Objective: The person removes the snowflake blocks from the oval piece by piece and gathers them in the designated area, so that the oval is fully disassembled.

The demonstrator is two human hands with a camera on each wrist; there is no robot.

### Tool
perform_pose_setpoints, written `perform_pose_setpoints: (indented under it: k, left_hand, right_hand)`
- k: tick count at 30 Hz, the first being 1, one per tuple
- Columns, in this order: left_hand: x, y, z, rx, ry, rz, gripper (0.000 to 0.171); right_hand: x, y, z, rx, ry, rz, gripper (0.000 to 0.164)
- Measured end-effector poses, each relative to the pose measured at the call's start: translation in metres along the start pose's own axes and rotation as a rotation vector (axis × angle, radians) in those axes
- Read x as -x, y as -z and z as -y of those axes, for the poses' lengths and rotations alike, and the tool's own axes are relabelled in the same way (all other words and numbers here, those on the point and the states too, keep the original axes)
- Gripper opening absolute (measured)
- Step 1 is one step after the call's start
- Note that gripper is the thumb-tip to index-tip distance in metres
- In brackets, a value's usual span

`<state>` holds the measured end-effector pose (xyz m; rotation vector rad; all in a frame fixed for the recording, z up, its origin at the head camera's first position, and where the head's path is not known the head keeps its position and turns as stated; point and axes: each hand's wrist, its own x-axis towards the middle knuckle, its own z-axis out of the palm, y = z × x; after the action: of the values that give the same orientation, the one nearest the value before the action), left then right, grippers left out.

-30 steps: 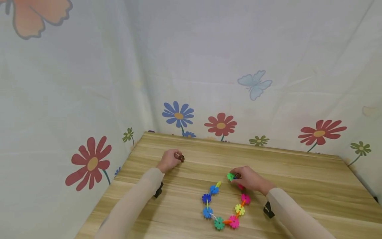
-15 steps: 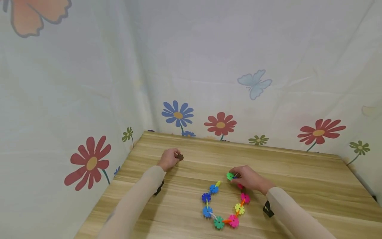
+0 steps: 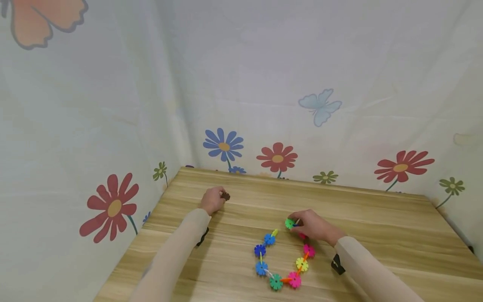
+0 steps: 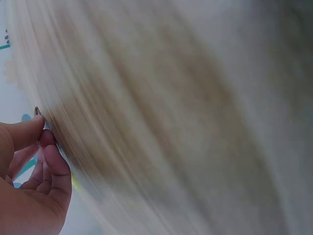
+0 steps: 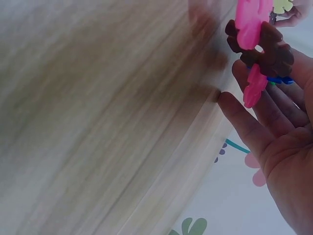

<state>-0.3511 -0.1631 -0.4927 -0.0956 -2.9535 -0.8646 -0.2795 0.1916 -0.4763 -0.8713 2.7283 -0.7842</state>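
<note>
A U-shaped chain of colourful snowflake pieces (image 3: 261,267) lies on the wooden table (image 3: 377,235). My right hand (image 3: 298,222) pinches the green piece (image 3: 289,223) at the chain's right end. In the right wrist view, pink (image 5: 252,19) and brown pieces (image 5: 271,51) sit against the curled fingers (image 5: 244,117) of that hand (image 5: 259,90). My left hand (image 3: 220,197) is at the far left of the table and holds a single brown piece (image 3: 225,196) at its fingertips. The left wrist view is blurred; only a brown sliver (image 4: 37,111) shows above the thumb of the hand (image 4: 43,132).
Cloth walls printed with flowers (image 3: 111,207) and a butterfly (image 3: 320,107) enclose the table on the left and back. The tabletop runs bare to the right of the chain. Black wrist-camera mounts (image 3: 337,264) show under both sleeves.
My left hand has drifted slightly toward the far left with the brown piece. The right hand and the chain have hardly moved.
</note>
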Motion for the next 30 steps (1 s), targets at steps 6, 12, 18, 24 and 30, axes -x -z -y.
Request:
perform_pose_setpoints:
  k: [6,12,18,24,30]
  left_hand:
    - [0.001,-0.001,0.002,0.008,0.007,0.004,0.033]
    - [0.002,-0.001,-0.003,0.058,0.016,0.01,0.032]
    - [0.008,-0.004,-0.02,0.114,-0.046,0.057,0.02]
    - [0.015,-0.014,-0.038,0.131,-0.123,0.089,0.016]
    - [0.028,-0.018,-0.057,0.185,-0.151,0.175,0.014]
  right_hand:
    - [0.0,0.0,0.003,-0.002,0.005,0.004,0.031]
    - [0.0,-0.001,0.003,0.0,0.011,-0.007,0.029]
    - [0.0,0.0,0.002,-0.01,0.022,-0.015,0.028]
    - [-0.001,0.001,0.001,-0.004,0.027,-0.013,0.03]
    - [-0.002,-0.001,0.002,0.009,0.02,-0.009,0.032]
